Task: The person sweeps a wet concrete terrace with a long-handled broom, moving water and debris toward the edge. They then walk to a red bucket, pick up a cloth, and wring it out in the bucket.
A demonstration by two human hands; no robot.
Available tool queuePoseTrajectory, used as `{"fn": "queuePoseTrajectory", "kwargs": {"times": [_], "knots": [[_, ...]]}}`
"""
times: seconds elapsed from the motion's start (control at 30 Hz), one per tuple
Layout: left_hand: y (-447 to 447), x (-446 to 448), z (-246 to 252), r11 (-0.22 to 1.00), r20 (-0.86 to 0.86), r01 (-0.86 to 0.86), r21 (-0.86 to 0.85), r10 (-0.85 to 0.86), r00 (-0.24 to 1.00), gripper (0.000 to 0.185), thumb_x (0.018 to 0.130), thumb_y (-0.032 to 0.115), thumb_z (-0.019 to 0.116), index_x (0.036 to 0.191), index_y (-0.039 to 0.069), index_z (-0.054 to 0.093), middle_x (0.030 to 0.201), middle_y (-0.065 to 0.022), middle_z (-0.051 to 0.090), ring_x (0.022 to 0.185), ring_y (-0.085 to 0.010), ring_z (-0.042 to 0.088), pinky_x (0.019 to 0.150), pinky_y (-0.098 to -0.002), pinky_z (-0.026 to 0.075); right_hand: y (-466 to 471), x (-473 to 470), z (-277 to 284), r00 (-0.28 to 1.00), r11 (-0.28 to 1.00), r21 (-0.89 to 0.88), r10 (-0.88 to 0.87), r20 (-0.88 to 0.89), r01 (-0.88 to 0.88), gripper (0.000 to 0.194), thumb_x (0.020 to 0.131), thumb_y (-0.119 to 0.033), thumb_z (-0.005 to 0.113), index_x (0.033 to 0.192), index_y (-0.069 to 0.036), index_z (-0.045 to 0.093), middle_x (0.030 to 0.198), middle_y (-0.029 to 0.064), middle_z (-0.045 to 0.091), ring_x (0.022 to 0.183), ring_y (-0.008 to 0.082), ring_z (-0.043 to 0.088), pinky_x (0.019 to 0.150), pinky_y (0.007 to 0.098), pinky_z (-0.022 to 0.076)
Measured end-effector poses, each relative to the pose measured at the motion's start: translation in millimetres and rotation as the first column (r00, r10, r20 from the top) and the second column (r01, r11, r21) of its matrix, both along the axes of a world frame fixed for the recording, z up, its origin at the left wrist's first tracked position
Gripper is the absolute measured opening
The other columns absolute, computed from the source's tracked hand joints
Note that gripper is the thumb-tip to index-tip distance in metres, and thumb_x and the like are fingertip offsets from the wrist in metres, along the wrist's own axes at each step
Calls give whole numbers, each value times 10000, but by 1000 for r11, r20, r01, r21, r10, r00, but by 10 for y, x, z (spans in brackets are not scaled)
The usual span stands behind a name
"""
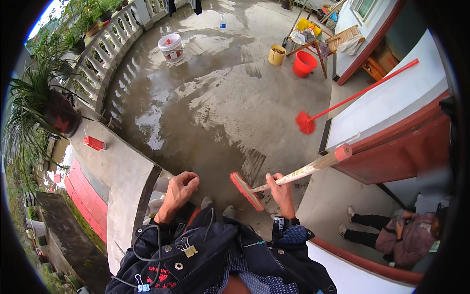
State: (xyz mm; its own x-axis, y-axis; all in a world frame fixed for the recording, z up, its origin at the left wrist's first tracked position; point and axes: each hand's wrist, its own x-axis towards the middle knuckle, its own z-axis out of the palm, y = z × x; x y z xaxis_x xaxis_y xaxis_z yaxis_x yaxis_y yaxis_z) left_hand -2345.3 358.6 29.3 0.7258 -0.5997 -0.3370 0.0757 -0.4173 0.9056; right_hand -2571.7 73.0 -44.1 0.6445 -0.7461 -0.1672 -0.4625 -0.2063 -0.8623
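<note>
My right hand (pixel 282 193) is closed around the pale handle of a push broom (pixel 246 190), low on the shaft near the head. The broom's head has a wooden block with red bristles, and its handle slants up to the right, ending in a red cap. My left hand (pixel 181 189) is raised at the left with its fingers curled and thumb near them; nothing shows in it. Below both hands lies a concrete floor (pixel 220 154), wet and dark in places.
Around the floor stand a white bucket (pixel 171 49), a red bucket (pixel 304 64), a yellow bucket (pixel 277 55) and a plastic bottle (pixel 222 22). A red long-handled brush (pixel 305 123) leans at the right wall. A balustrade (pixel 106 51) curves left. Another person (pixel 400 235) sits at the lower right.
</note>
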Motion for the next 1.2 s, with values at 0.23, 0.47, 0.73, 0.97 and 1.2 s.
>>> {"fn": "queuePoseTrajectory", "kwargs": {"times": [0.23,0.47,0.73,0.97,1.2], "knots": [[-481,476,-22,999,-24,-25,-36,24,999,304,968,215,656,1079,-66,682,906,-78,710,802,-141,680,745,-292,550,-521,426,97,996,983,182,-49,75,34,374,987,-333,699,822,-10,608,671,12,599,600,83,532,540,301,424],[-1402,1450,-76,992,-26,12,-128,-15,1000,295,962,223,658,1042,-57,695,854,-55,700,778,-119,650,712,-278,520,-1291,1075,168,985,978,162,-146,91,130,393,971,-370,714,832,-17,612,664,16,594,541,75,529,496,263,413],[-2530,2453,35,984,-44,107,-145,-115,992,302,970,232,660,1042,-58,696,868,-67,714,800,-129,667,742,-291,536,-2238,1774,317,969,968,91,-241,53,236,373,970,-353,704,823,-22,613,690,23,604,539,90,529,496,261,407],[-3434,2901,-139,978,-64,198,-70,-203,977,311,966,239,668,1049,-59,699,864,-58,715,798,-125,672,742,-289,536,-2965,1972,193,915,921,96,-387,111,378,367,973,-331,707,807,-20,604,655,21,579,546,88,527,490,264,402],[-4362,3345,-65,993,-23,109,-37,-110,994,310,970,231,657,1067,-61,701,877,-80,726,804,-136,684,747,-285,544,-4285,2699,-44,928,924,136,-369,62,358,377,949,-344,729,796,-16,623,627,18,584,535,108,556,495,284,423]]}}
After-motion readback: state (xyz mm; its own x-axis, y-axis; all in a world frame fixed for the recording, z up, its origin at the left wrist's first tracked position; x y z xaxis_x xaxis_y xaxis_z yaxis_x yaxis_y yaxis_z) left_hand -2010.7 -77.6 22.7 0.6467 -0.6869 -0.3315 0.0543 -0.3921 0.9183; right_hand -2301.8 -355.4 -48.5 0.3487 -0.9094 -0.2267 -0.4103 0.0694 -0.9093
